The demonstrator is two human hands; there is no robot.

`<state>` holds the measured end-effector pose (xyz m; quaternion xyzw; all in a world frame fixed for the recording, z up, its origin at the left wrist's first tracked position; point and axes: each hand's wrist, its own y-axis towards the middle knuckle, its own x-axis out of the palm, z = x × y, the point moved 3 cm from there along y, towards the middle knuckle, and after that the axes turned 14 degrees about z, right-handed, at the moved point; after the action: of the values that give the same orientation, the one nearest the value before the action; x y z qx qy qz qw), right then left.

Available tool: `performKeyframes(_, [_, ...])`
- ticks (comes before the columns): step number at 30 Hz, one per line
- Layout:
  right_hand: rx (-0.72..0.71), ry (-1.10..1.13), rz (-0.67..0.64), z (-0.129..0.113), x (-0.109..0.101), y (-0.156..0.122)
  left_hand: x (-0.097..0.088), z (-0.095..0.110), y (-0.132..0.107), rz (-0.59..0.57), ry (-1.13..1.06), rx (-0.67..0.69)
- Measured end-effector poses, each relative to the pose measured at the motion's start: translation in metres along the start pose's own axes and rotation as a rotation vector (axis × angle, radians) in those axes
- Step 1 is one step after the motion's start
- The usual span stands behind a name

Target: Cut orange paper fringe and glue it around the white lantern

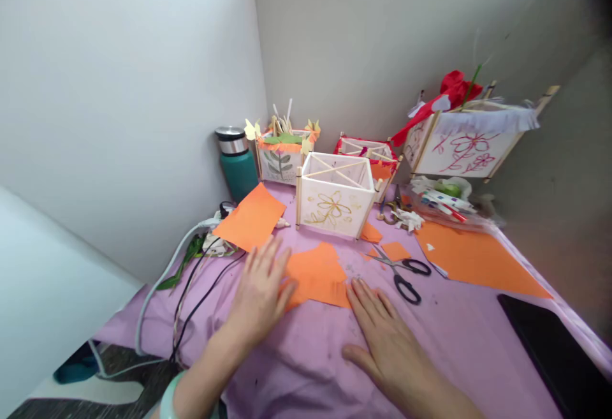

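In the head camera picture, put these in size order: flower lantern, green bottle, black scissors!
Largest: the white paper lantern with the yellow flower. Then the teal bottle and the black-handled scissors look about alike; the scissors are nearer the camera, so I can't rank them.

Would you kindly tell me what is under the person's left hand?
The left hand lies on lilac cloth, its fingertips at the edge of a cut orange paper sheet. What lies directly beneath the palm is covered and cannot be seen.
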<state>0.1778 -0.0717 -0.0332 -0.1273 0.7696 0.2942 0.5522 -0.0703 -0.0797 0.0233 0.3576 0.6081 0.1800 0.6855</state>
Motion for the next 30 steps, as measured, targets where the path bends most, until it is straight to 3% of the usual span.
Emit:
performKeyframes(3, [-0.025,0.006,0.011,0.003,0.008,-0.001,-0.013,-0.044,0.035,0.068,0.225,-0.197])
performKeyframes(7, [0.031,-0.020,0.292,0.016,0.011,-0.007,-0.019,-0.094,0.068,-0.178,0.470,-0.429])
performKeyframes(10, [0.004,-0.027,0.421,0.018,0.009,-0.009,-0.013,-0.113,0.078,-0.311,0.522,-0.466])
performKeyframes(17, [-0.075,-0.092,0.516,0.015,0.003,-0.008,0.000,-0.115,0.088,-0.327,0.368,-0.492])
performKeyframes(19, [-0.091,-0.120,0.527,0.016,0.003,-0.008,-0.008,-0.108,0.098,-0.211,0.304,-0.475])
performKeyframes(22, [-0.117,-0.159,0.526,0.015,0.002,-0.006,-0.023,-0.099,0.118,0.053,0.317,-0.482])
performKeyframes(24, [-0.131,-0.178,0.526,0.014,0.001,-0.005,-0.024,-0.097,0.132,0.116,0.308,-0.479])
performKeyframes(30, [-0.155,-0.177,0.546,0.012,-0.002,-0.003,0.007,-0.116,0.174,-0.067,0.315,-0.509])
